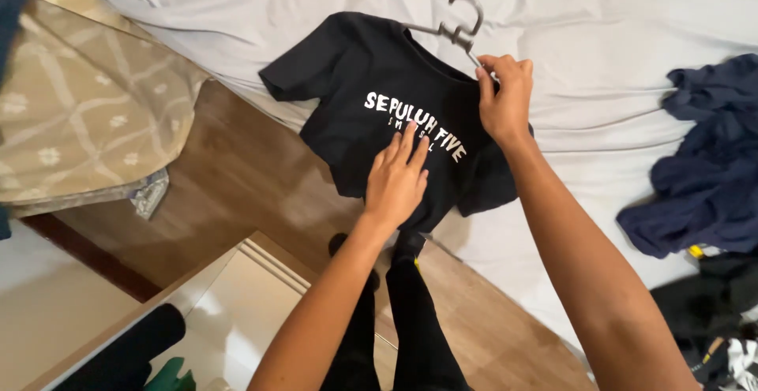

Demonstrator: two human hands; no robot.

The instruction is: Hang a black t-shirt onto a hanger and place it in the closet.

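A black short-sleeved T-shirt with white lettering on its chest lies spread on the edge of a bed with a white sheet. A grey hanger sticks out of its neck. My right hand pinches the hanger just below the hook, at the shirt's collar. My left hand lies flat on the lower front of the shirt, fingers together and stretched out.
A dark blue garment is bunched on the sheet at the right, with more dark clothes below it. A beige patterned cover lies at the left. Brown wood floor and a pale cabinet top are below.
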